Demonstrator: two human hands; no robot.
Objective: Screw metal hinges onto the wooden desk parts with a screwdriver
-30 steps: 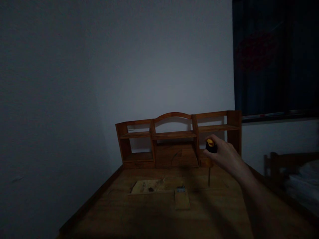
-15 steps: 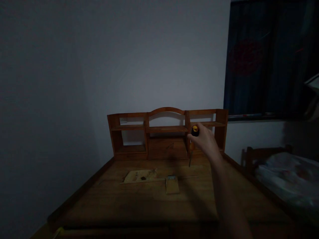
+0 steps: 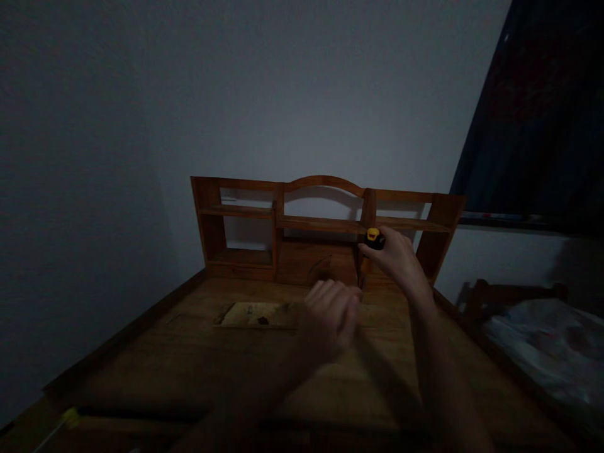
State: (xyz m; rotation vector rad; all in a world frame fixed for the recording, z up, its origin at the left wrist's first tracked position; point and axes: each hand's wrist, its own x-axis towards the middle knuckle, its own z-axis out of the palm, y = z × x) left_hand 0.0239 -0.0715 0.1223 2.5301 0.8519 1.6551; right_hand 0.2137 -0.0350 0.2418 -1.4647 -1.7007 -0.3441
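My right hand (image 3: 399,255) is wrapped around the black and yellow handle of a screwdriver (image 3: 372,238), held upright above the desk top, its shaft pointing down. Close to the lower end of that shaft is my left hand (image 3: 330,314), its fingers curled closed. What they hold, if anything, is hidden. Behind and left of it, a pale, rough-edged patch (image 3: 255,313) with a dark spot shows on the wooden desk top (image 3: 198,352). The small wooden block with a metal piece on it, visible earlier, is hidden by my left hand and forearm.
A wooden shelf unit (image 3: 278,221) stands along the back of the desk, against a pale wall (image 3: 302,94). Something with a yellow end (image 3: 70,416) lies at the lower left. Right of the desk are a plastic-looking bundle (image 3: 547,340) and a dark window (image 3: 542,126).
My left hand has come into view and reached to the screwdriver's lower end, covering the block. My right hand has lifted the screwdriver off the desk top and shifted it left. The view has tilted.
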